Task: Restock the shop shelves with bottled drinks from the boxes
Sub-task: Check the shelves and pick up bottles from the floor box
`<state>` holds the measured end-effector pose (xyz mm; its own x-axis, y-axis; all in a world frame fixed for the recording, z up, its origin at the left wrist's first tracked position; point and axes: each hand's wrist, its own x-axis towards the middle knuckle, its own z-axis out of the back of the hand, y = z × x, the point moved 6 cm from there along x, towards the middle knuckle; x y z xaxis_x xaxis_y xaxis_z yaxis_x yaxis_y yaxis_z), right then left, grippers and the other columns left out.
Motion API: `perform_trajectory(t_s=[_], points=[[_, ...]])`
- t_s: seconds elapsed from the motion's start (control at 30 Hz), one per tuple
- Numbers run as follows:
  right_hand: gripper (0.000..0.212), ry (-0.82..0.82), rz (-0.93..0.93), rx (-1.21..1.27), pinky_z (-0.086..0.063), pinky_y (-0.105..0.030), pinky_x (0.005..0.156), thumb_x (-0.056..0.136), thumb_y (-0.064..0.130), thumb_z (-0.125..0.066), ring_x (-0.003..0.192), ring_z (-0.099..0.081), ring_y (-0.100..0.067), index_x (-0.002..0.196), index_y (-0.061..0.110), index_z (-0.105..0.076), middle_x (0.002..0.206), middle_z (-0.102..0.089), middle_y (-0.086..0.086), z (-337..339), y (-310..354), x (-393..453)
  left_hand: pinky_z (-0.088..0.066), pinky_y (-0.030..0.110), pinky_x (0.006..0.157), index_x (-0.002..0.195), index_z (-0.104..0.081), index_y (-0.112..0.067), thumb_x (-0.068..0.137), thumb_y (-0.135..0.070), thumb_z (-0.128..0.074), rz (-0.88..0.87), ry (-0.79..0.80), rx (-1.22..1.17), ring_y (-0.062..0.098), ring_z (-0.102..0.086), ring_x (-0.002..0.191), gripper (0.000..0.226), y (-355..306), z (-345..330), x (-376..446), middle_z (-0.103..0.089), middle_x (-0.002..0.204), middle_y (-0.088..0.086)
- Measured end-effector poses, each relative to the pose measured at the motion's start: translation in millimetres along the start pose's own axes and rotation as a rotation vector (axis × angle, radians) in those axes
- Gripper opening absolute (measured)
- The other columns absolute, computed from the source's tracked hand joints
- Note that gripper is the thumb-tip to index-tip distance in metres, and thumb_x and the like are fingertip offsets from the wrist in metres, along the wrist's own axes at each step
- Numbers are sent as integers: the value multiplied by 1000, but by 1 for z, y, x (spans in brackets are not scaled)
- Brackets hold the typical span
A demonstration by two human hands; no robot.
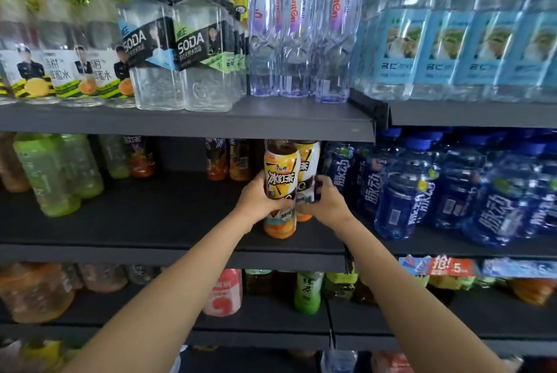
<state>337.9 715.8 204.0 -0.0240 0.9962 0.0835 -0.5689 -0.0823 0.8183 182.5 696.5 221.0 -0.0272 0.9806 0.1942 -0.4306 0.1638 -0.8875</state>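
Two iced tea bottles held at the middle shelf (168, 215)

Head view: the rear tea bottle (308, 167) is half hidden by the front tea bottle (280, 179); the front one is gripped by the left hand (256, 200), the rear one by the right hand (327, 203); the front bottle's base is seen on the shelf, the rear one's is hidden.

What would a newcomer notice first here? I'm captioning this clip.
Two hands, the left hand and right hand, each gripping an iced tea bottle on the middle shelf. Right of them stand blue bottles; above, clear soda bottles.
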Motion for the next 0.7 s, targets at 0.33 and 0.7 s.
perform_trajectory(t_s=[0.33, 0.7], points=[[64, -209, 184, -49, -41, -25, 84, 80, 10, -68, 114, -48, -27, 134, 6, -33, 130, -39, -12, -13, 21, -35, -41, 35, 97, 134, -36, -13, 75, -24, -76, 6, -146, 55, 23, -49, 121, 72, 14, -1, 1, -52, 132, 7], [47, -30, 802, -167, -51, -35, 82, 84, 12, -62, 101, -53, -26, 126, 4, -43, 116, -46, -13, -198, 160, -111, -42, 17, 79, 114, -47, -3, 86, 2, -54, 85, -769, 106, 12, -52, 88, 29, 147, 204, -153, -54, 100, 3]])
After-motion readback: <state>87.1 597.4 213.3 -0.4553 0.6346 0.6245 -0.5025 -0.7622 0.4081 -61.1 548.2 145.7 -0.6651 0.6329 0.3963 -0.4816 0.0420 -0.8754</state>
